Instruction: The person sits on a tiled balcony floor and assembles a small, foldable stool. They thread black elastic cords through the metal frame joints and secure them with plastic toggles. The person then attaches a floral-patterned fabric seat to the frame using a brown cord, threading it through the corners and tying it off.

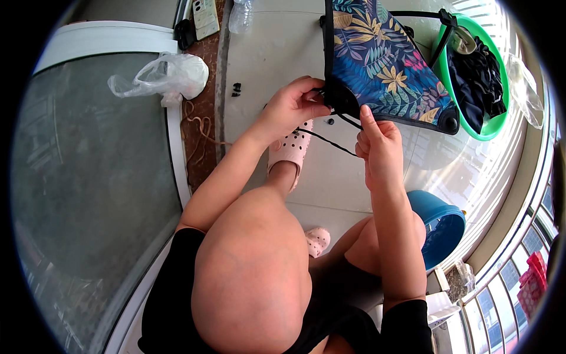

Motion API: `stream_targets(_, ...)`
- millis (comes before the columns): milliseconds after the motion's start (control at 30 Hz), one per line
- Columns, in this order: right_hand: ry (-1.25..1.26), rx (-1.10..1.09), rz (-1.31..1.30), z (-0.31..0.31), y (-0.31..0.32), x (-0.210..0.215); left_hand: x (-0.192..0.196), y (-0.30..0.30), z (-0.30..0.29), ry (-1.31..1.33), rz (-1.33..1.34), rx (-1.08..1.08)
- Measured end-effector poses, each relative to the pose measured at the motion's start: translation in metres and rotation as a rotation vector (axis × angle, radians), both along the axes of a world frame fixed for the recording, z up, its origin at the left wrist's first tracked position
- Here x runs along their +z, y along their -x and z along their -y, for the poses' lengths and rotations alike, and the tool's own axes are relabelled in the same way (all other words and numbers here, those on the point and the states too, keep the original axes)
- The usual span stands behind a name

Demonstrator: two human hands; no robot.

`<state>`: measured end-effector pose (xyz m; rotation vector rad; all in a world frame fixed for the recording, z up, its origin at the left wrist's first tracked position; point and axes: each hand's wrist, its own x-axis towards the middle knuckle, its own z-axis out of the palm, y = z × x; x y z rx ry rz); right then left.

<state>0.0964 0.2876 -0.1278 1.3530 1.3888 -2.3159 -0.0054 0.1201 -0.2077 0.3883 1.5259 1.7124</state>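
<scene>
A dark blue fabric panel (pixel 383 65) with a printed leaf-and-flower pattern hangs in front of me, edged in black with reinforced black corners. At its near-left black corner (pixel 342 97), my left hand (pixel 295 106) is closed, thumb and fingers pinching. A thin black cord (pixel 327 140) runs from below that corner to my right hand (pixel 380 141). The right hand's fingers are curled round the cord, its thumb raised against the panel's lower edge. What exactly lies between the left fingertips is partly hidden.
A green basin (pixel 498 124) with dark clothes stands at the far right. Nearer lies a blue bucket (pixel 439 227). Small black pieces (pixel 236 89) rest on the tiled floor. A plastic bag (pixel 171 76) sits by the glass door (pixel 94 177); a clear bottle (pixel 240 16) stands farther off.
</scene>
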Motion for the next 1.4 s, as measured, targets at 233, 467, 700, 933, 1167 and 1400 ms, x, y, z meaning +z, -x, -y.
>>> stream_targets(233,-0.251,0.054,-0.034,-0.008,0.004,-0.024,0.008,-0.016,-0.014,0.034,-0.112,0.224)
stream_targets(467,-0.163,0.118,0.036,-0.006,-0.002,-0.019,0.000,-0.015,-0.009,0.132,-0.266,0.174)
stream_targets(700,-0.538,0.307,-0.384,-0.026,-0.014,-0.061,-0.013,-0.024,-0.016,0.060,-0.350,0.233)
stream_targets(933,-1.131,0.572,-0.533,-0.041,-0.001,-0.068,-0.015,-0.018,-0.017,-0.044,-0.206,0.237)
stream_targets(1167,-1.093,0.396,-0.510,-0.035,0.013,-0.069,0.000,0.001,-0.027,-0.219,-0.203,0.237)
stream_targets(1400,-0.952,0.179,-0.613,-0.028,0.013,-0.077,0.006,0.009,-0.025,-0.189,-0.102,0.139)
